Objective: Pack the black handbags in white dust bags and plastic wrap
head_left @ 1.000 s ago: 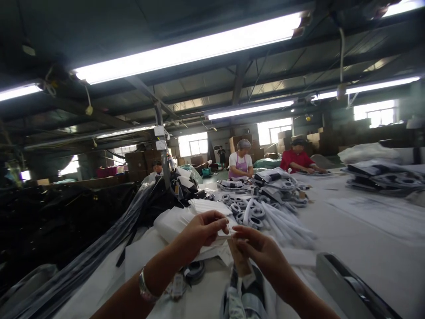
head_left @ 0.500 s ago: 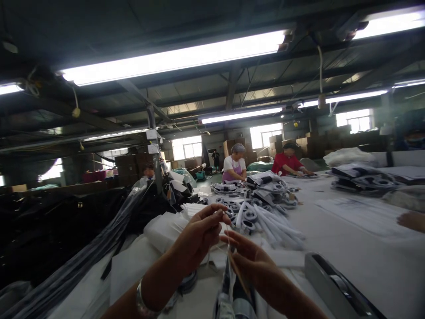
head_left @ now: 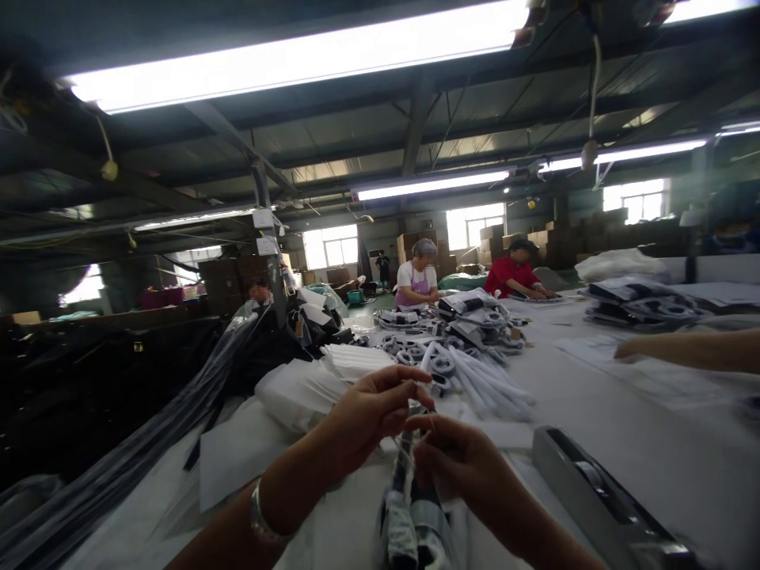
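My left hand (head_left: 380,412), with a silver bracelet on its wrist, is closed in a loose pinch over the middle of the table. Close against it, my right hand (head_left: 454,459) has its fingers bent and pinched together. A thin pale string (head_left: 433,425) shows at the fingertips of both hands; its ends are hidden. Below the hands lies a dark and grey bundled item (head_left: 424,518) with pale wrapping, its upper end partly covered by my right hand.
Right of my hands sits a grey tape dispenser (head_left: 606,491). White sheets (head_left: 290,396) are piled left, beside black material (head_left: 107,396). Ahead lie white rolls (head_left: 484,384) and grey coiled parts (head_left: 439,360). Another person's arm (head_left: 682,348) reaches in from the right; two co-workers stand farther back.
My hands have come closer together, and the left has shifted slightly right. The brown tag below my right hand is now hidden. The other person's arm reaches farther in from the right.
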A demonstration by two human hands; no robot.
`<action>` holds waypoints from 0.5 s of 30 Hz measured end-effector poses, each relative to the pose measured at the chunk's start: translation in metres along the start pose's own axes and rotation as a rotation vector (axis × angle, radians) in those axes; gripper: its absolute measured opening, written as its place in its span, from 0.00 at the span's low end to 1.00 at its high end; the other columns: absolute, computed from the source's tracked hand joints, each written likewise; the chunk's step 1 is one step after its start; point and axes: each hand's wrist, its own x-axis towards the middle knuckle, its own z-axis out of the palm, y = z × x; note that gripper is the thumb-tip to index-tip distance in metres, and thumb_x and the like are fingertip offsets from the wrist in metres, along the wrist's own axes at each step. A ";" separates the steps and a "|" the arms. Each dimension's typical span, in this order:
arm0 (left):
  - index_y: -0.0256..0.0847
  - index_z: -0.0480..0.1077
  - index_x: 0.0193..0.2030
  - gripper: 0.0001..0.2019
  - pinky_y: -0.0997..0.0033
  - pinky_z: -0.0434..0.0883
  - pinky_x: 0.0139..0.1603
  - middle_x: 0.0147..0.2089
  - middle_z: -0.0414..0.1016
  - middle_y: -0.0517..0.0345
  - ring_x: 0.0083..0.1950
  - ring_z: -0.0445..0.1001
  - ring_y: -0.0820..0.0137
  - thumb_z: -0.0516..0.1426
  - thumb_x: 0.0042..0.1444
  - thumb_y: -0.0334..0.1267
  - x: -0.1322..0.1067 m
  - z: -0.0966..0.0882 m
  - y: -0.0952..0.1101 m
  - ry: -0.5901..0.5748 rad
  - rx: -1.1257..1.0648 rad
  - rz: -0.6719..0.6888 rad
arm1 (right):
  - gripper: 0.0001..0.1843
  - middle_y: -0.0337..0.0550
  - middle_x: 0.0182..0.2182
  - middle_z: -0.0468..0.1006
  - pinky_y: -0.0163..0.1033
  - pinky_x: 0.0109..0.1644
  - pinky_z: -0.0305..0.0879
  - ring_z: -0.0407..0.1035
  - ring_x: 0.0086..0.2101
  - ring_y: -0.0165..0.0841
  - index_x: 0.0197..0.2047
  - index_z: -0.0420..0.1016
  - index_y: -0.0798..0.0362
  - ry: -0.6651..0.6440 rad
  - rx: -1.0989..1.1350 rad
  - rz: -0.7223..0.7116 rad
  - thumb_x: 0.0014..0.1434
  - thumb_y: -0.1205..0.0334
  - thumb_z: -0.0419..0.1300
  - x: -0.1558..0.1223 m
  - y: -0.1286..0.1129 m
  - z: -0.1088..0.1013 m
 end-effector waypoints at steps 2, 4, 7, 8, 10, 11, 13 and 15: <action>0.37 0.77 0.46 0.14 0.83 0.49 0.20 0.35 0.76 0.57 0.21 0.55 0.86 0.66 0.55 0.42 -0.005 -0.006 -0.005 -0.043 0.126 -0.119 | 0.14 0.36 0.21 0.76 0.30 0.23 0.56 0.66 0.20 0.27 0.41 0.79 0.55 -0.037 -0.030 0.089 0.56 0.55 0.66 -0.005 0.002 -0.008; 0.38 0.77 0.47 0.15 0.81 0.48 0.20 0.32 0.76 0.59 0.20 0.55 0.85 0.64 0.55 0.42 -0.009 -0.011 -0.009 -0.106 0.261 -0.222 | 0.08 0.36 0.22 0.76 0.29 0.23 0.55 0.67 0.21 0.25 0.36 0.79 0.55 -0.092 -0.085 0.122 0.55 0.59 0.66 -0.009 0.004 -0.015; 0.39 0.75 0.51 0.17 0.80 0.55 0.21 0.32 0.76 0.59 0.21 0.61 0.82 0.62 0.56 0.43 -0.012 -0.019 -0.019 -0.146 0.401 -0.260 | 0.09 0.37 0.25 0.78 0.28 0.25 0.57 0.69 0.23 0.25 0.35 0.80 0.55 -0.122 -0.119 0.137 0.57 0.58 0.65 -0.012 0.009 -0.024; 0.39 0.74 0.51 0.19 0.79 0.60 0.24 0.34 0.77 0.57 0.24 0.67 0.79 0.62 0.55 0.45 -0.013 -0.024 -0.025 -0.107 0.425 -0.229 | 0.12 0.38 0.24 0.78 0.28 0.24 0.56 0.67 0.21 0.24 0.36 0.80 0.55 -0.108 -0.129 0.165 0.58 0.55 0.64 -0.012 0.011 -0.027; 0.40 0.74 0.51 0.20 0.74 0.69 0.33 0.39 0.78 0.55 0.35 0.75 0.71 0.63 0.54 0.48 -0.017 -0.038 -0.043 0.030 0.460 -0.148 | 0.18 0.38 0.20 0.76 0.28 0.21 0.53 0.62 0.17 0.23 0.33 0.80 0.56 -0.054 -0.195 0.227 0.60 0.48 0.62 -0.013 0.017 -0.032; 0.40 0.74 0.49 0.19 0.72 0.70 0.36 0.39 0.77 0.56 0.38 0.75 0.70 0.62 0.55 0.49 -0.020 -0.047 -0.056 0.115 0.480 -0.123 | 0.20 0.38 0.18 0.75 0.29 0.20 0.52 0.60 0.16 0.23 0.31 0.79 0.56 -0.026 -0.250 0.245 0.60 0.47 0.60 -0.014 0.020 -0.034; 0.38 0.75 0.38 0.17 0.74 0.67 0.30 0.30 0.73 0.60 0.32 0.72 0.71 0.63 0.53 0.51 -0.032 -0.066 -0.086 0.197 0.514 -0.181 | 0.20 0.37 0.16 0.74 0.29 0.22 0.56 0.63 0.16 0.25 0.29 0.78 0.56 0.006 -0.378 0.233 0.61 0.47 0.59 -0.015 0.027 -0.038; 0.35 0.72 0.25 0.20 0.74 0.59 0.21 0.19 0.68 0.62 0.21 0.66 0.73 0.66 0.46 0.53 -0.047 -0.080 -0.118 0.173 0.508 -0.329 | 0.17 0.38 0.19 0.78 0.31 0.26 0.62 0.70 0.20 0.28 0.29 0.78 0.54 0.016 -0.503 0.191 0.61 0.51 0.58 -0.015 0.034 -0.040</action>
